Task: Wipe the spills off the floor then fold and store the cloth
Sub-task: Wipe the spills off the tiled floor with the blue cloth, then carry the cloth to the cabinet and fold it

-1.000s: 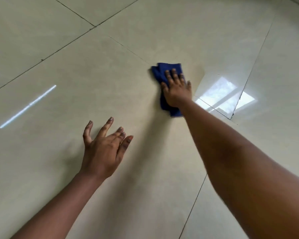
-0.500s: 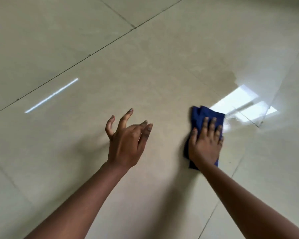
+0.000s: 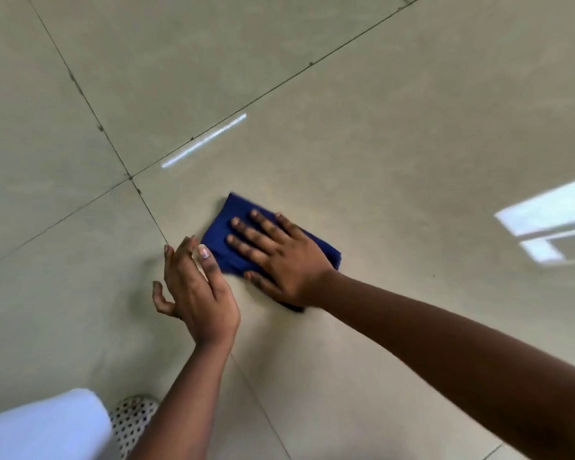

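Note:
A folded dark blue cloth (image 3: 224,227) lies flat on the glossy beige tiled floor (image 3: 379,144). My right hand (image 3: 279,257) presses down on it, palm flat and fingers spread, and hides most of its near half. My left hand (image 3: 193,287) hovers just left of the cloth, edge-on, fingers loosely apart, with nothing in it; its fingertips are close to the cloth's left corner. No wet patch is plain to see on the tiles around the cloth.
Dark grout lines cross just left of the cloth (image 3: 130,176). A window's bright reflection (image 3: 551,220) lies at the right. At the bottom left are my white-clad knee (image 3: 44,426) and a dotted slipper (image 3: 132,416).
My right hand has slid the cloth toward me and to the left, near the grout crossing. My left hand has turned edge-on beside the cloth. My knee and slipper have come into view.

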